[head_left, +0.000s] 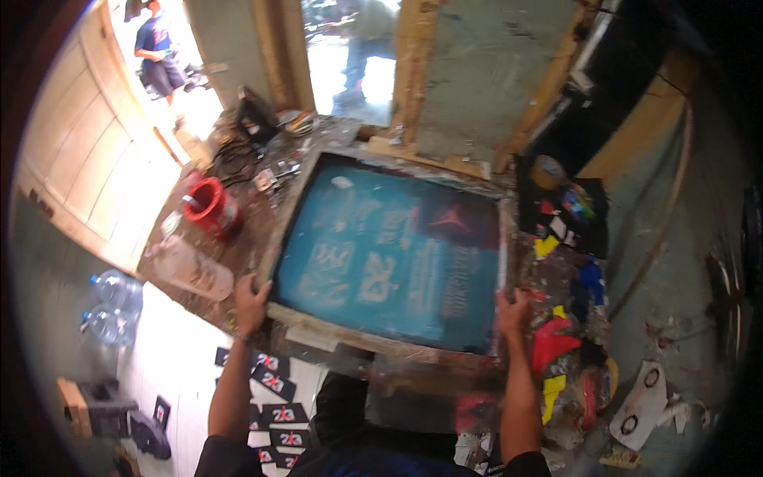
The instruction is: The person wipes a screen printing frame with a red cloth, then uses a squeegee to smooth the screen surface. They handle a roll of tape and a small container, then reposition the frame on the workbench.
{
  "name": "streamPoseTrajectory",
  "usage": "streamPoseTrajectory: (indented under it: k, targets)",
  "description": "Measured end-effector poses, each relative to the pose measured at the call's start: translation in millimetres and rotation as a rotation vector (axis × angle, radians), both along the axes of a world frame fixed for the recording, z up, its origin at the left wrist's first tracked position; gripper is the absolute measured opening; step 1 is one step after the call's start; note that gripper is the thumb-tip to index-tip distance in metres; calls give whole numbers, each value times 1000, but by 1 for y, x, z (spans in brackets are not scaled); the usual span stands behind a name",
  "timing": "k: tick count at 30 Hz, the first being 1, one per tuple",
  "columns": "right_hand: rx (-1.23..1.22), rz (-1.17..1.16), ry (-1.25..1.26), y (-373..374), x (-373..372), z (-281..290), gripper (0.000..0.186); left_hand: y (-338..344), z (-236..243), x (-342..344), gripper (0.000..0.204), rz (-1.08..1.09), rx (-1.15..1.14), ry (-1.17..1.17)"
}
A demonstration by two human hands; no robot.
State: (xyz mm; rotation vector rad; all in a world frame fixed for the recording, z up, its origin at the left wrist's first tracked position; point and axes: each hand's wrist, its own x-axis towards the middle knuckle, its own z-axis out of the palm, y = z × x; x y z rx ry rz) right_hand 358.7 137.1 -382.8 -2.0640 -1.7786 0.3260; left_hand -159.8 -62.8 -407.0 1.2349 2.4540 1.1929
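A wooden-framed printing screen [334, 246] with teal mesh lies in front of me, slightly turned. Pale stencil designs show across the mesh, and its far right part is stained dark red. My left hand [251, 306] is closed round the near left corner of the frame. On the opposite side, my right hand [514, 311] grips the right edge near its front corner. Motion blurs the screen a little. Whether it rests on the worktable [262, 215] or is lifted just off it, I cannot tell.
A red bucket [211, 207] and a pale plastic tray [189, 268] stand left. Coloured scraps [554, 342] and a tape roll [548, 170] lie right. Several printed black pieces [284, 414] cover the floor beside clear bottles [111, 322]. Another person [156, 48] stands beyond the doorway.
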Motion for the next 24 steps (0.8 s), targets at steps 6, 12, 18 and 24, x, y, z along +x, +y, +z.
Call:
streamPoseTrajectory:
  k: [6,12,18,24]
  targets:
    - [-15,76,141,6,14,-10,58,-2,11,1,46,1,-29,-21]
    - [188,94,63,3,12,-20,39,-3,6,1,47,17,-20,-43]
    - [-56,107,33,5,13,0,59,-1,17,2,49,-68,-84,-26]
    - [126,156,46,9,22,2,46,-9,21,-18,50,-227,-119,-76]
